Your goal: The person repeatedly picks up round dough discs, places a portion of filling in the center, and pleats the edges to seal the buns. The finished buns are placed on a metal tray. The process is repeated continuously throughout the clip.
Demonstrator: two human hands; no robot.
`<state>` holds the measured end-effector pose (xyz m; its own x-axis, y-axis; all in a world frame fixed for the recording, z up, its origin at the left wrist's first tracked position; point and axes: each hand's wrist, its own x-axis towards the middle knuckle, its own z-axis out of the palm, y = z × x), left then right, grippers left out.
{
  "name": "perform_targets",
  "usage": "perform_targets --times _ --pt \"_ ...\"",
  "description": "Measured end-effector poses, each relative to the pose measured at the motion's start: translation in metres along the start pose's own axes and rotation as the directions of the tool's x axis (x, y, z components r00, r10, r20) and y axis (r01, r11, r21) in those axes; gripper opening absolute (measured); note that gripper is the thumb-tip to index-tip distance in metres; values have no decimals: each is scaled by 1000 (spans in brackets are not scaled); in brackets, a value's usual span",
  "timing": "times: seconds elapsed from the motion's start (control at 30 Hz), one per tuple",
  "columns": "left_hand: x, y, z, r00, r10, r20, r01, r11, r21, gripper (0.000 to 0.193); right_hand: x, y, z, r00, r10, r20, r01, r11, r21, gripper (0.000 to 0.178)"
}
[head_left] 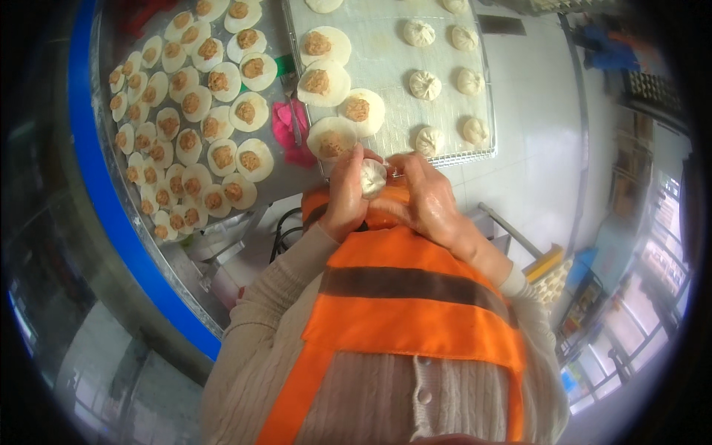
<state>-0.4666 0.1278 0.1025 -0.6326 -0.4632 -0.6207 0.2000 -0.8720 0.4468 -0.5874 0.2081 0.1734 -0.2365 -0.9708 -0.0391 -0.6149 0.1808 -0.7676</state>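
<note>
Head view — your left hand, half-closed, cups a pleated bun, best held lightly; your right hand curls beside it, grip unclear — pinch pleats evenly.

The left hand covers part of the pleated bun, so we can't see its far side. The right hand's fingertips blur; we can't tell if they touch it. We lose the tray past the top edge, plus a pale dough piece cut off there. Wrappers hide most of a green item; kind unclear. A red thing runs out of frame, unidentifiable. We can't make out the small pieces in the dark crate; too tiny.
</note>
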Motion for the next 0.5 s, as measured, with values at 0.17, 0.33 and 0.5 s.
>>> perform_targets --times 0.17,0.33,0.5 --pt "-9 -4 8 989 133 -67 -101 927 360 35 5 26 13 987 -158 11 156 982 108 57" --pt "8 26 -41 874 479 78 -395 610 687 40 6 62 32 996 -36 -79 35 999 -7 53" --pt "50 59 -77 885 375 277 -281 -45 959 73 12 80 51 992 -91 -87 60 950 -305 43"
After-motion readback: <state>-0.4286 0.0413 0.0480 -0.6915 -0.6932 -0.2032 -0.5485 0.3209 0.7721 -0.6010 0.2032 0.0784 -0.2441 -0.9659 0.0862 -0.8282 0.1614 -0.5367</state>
